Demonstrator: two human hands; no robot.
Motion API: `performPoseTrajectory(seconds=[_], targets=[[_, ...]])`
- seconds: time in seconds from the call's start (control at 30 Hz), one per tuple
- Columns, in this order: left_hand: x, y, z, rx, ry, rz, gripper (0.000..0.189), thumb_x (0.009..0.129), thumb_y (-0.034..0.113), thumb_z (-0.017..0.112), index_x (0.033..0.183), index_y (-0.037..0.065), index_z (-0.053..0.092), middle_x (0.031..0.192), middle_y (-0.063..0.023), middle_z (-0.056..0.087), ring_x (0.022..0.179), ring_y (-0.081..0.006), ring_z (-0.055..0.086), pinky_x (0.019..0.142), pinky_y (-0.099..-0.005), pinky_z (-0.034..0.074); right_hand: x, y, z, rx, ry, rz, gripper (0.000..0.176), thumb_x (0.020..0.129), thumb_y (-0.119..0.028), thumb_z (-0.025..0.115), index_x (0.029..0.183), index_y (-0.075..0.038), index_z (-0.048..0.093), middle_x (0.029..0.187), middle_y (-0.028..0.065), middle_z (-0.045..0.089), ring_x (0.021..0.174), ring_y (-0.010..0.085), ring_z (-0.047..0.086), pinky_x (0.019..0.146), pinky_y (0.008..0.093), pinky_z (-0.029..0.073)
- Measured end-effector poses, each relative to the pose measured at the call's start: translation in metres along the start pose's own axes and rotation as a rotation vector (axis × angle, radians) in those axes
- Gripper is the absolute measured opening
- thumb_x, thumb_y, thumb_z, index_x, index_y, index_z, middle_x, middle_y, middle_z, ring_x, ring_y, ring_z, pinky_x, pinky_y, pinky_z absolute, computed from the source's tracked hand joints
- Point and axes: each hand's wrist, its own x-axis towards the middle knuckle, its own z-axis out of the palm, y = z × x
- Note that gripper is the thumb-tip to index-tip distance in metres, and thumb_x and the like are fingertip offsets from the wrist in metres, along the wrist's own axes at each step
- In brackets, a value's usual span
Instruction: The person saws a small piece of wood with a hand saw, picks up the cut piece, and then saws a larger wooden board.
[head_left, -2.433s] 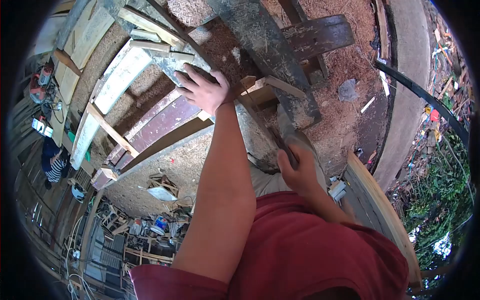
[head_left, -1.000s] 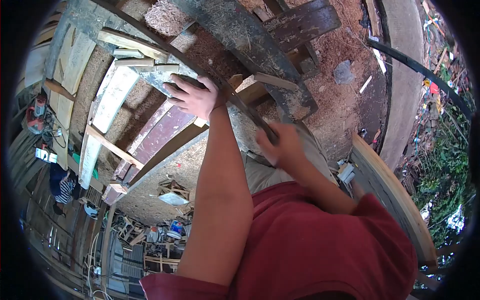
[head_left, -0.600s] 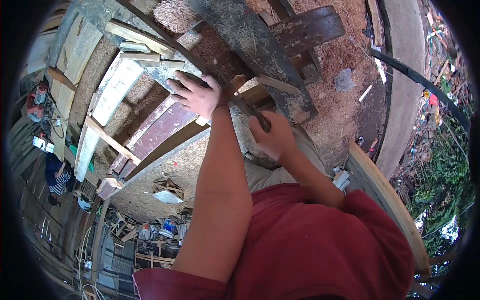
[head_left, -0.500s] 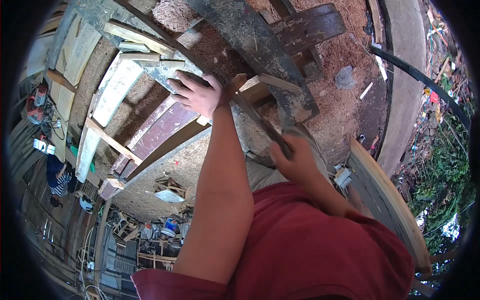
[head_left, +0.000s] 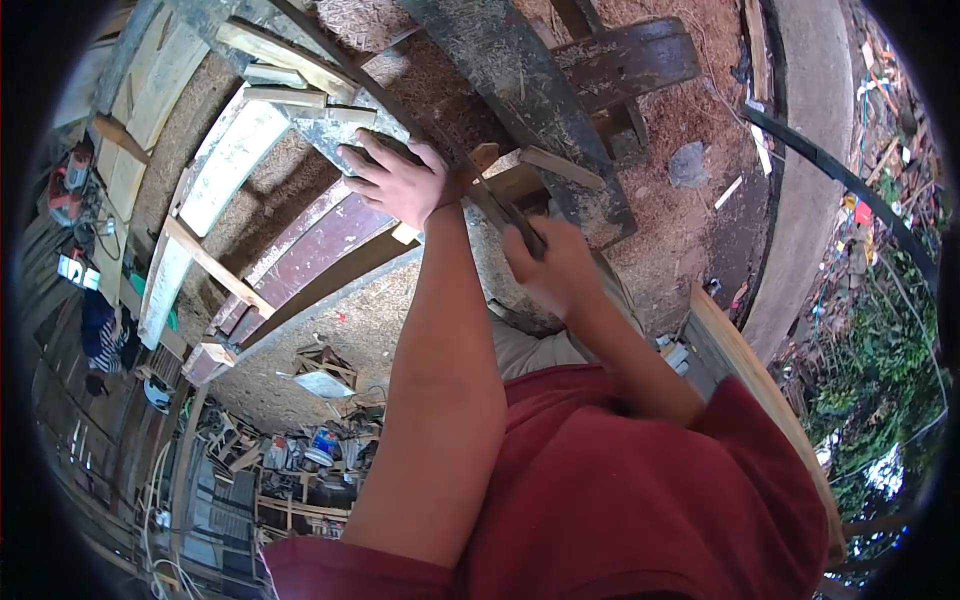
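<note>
My left hand point(head_left: 405, 185) lies with its fingers spread on the end of a pale, scuffed board point(head_left: 340, 140), steadying itself beside a long dark bar point(head_left: 345, 65). My right hand point(head_left: 560, 265) is wrapped round the near end of a long, narrow dark tool point(head_left: 497, 205); whether it is a saw or a file I cannot make out. The tool slants up and left, past my left wrist, close to a small brown wooden block point(head_left: 484, 157). A reddish-brown painted beam point(head_left: 310, 245) stretches down and left from below my left hand.
A dark plank point(head_left: 520, 90) crosses above the sawdust-covered ground. Short wood offcuts point(head_left: 285, 55) lie at upper left. A red power tool point(head_left: 68, 190) sits at far left, with a person point(head_left: 105, 335) below it. A curved plank point(head_left: 760, 390) stands at right.
My right hand has pushed forward, up and to the left, along with the dark tool. My left hand stays in place on the wood. The view has shifted slightly.
</note>
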Motion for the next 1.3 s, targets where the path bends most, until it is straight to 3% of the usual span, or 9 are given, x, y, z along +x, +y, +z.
performPoseTrajectory(seconds=[0.2,0.4,0.5,0.6,0.7,0.8,0.97,1.1,1.3], targets=[[0.003,0.003,-0.003,-0.008,-0.031,-0.002,0.077,0.095,0.039,0.056,0.166,0.018,0.036,0.172,-0.0178,0.030,0.146,-0.0573,0.038,0.113,-0.0669,0.041,-0.066,-0.005,-0.049,0.059,-0.136,0.152,0.036,0.097,-0.032,0.067,0.080,0.001,0.067,0.073,0.0246,0.066,0.069,0.0453,0.067,0.065,0.0480,0.052],[0.003,0.004,-0.004,0.021,-0.034,-0.015,0.077,0.096,0.040,0.059,0.167,0.020,0.035,0.174,-0.0152,0.028,0.148,-0.0544,0.036,0.116,-0.0636,0.038,-0.017,-0.006,-0.014,-0.072,-0.035,-0.026,0.037,0.097,-0.033,0.066,0.077,-0.001,0.066,0.073,0.0232,0.066,0.068,0.0449,0.065,0.065,0.0482,0.051],[0.001,0.000,-0.003,-0.018,-0.059,-0.004,0.079,0.096,0.038,0.056,0.168,0.019,0.031,0.174,-0.0185,0.026,0.148,-0.0585,0.035,0.115,-0.0674,0.039,-0.066,-0.015,-0.054,0.107,-0.151,0.206,0.037,0.097,-0.033,0.066,0.078,-0.001,0.066,0.074,0.0233,0.066,0.071,0.0457,0.065,0.066,0.0498,0.050],[0.004,0.004,-0.005,-0.015,-0.069,-0.023,0.074,0.100,0.039,0.057,0.168,0.021,0.032,0.174,-0.0148,0.026,0.149,-0.0551,0.033,0.117,-0.0647,0.037,-0.021,-0.005,-0.020,-0.081,-0.066,0.005,0.035,0.097,-0.031,0.066,0.080,-0.001,0.067,0.075,0.0227,0.067,0.071,0.0444,0.065,0.065,0.0485,0.050],[0.003,0.005,-0.005,-0.008,-0.071,-0.048,0.070,0.104,0.039,0.056,0.168,0.023,0.032,0.175,-0.0129,0.025,0.151,-0.0530,0.032,0.118,-0.0633,0.035,-0.008,-0.014,-0.012,-0.052,-0.047,0.037,0.035,0.097,-0.031,0.066,0.080,-0.001,0.067,0.074,0.0222,0.066,0.070,0.0442,0.065,0.065,0.0480,0.050],[0.002,0.003,-0.004,-0.014,-0.101,-0.042,0.069,0.106,0.039,0.053,0.169,0.023,0.031,0.175,-0.0137,0.024,0.151,-0.0539,0.032,0.118,-0.0642,0.035,-0.061,-0.013,-0.054,-0.017,-0.155,0.178,0.035,0.097,-0.031,0.065,0.080,0.000,0.067,0.074,0.0223,0.066,0.069,0.0439,0.065,0.065,0.0477,0.050],[0.003,0.002,-0.003,-0.009,-0.069,-0.016,0.069,0.105,0.039,0.051,0.169,0.022,0.031,0.175,-0.0150,0.023,0.150,-0.0562,0.033,0.117,-0.0663,0.037,-0.008,-0.008,-0.012,-0.094,-0.056,-0.009,0.034,0.097,-0.029,0.066,0.080,0.000,0.067,0.071,0.0224,0.065,0.066,0.0430,0.065,0.063,0.0477,0.049],[0.005,0.005,-0.005,-0.028,-0.101,-0.043,0.069,0.105,0.038,0.050,0.169,0.022,0.031,0.175,-0.0148,0.024,0.150,-0.0566,0.032,0.117,-0.0665,0.037,-0.065,-0.010,-0.052,-0.007,-0.134,0.105,0.035,0.097,-0.030,0.066,0.080,0.000,0.068,0.073,0.0237,0.067,0.068,0.0434,0.066,0.064,0.0485,0.049],[0.004,0.003,-0.006,-0.038,-0.101,-0.034,0.073,0.103,0.037,0.054,0.169,0.020,0.029,0.176,-0.0152,0.021,0.151,-0.0585,0.029,0.120,-0.0666,0.033,0.000,-0.011,-0.005,-0.061,-0.041,0.046,0.035,0.096,-0.029,0.068,0.079,0.001,0.066,0.069,0.0207,0.064,0.063,0.0400,0.064,0.061,0.0478,0.047]])
